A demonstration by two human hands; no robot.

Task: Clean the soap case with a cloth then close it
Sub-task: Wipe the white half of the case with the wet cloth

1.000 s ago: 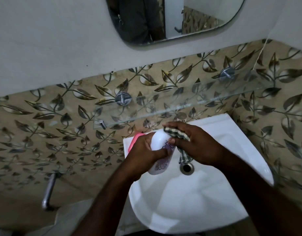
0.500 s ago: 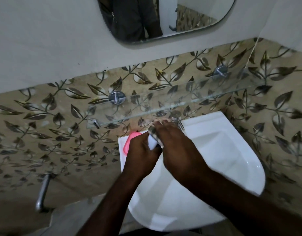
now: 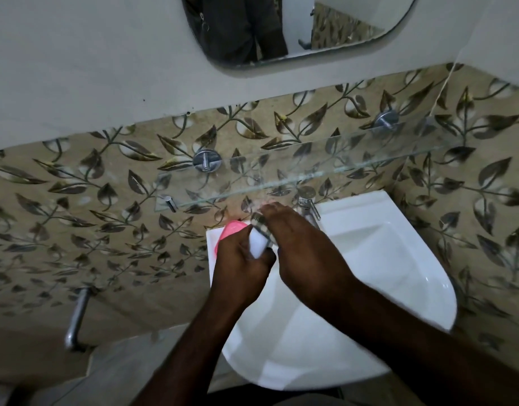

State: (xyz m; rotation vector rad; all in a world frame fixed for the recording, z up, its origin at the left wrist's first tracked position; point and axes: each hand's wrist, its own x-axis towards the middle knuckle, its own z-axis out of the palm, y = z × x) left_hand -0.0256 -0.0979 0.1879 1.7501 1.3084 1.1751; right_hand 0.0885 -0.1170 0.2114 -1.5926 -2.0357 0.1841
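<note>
Here the left hand (image 3: 237, 268) has its fingers curled tightly round the white soap case (image 3: 257, 244), holding it over the back left corner of the sink (image 3: 413, 259), just beside a pink piece (image 3: 230, 230) on the rim. The right hand (image 3: 305, 253) lies over it, fingers folded onto the checked cloth (image 3: 262, 227), holding it against the case's far end.

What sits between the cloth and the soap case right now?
Nothing visible. The right hand holds the cloth directly against the white soap case, which the left hand grips over the sink.
</note>
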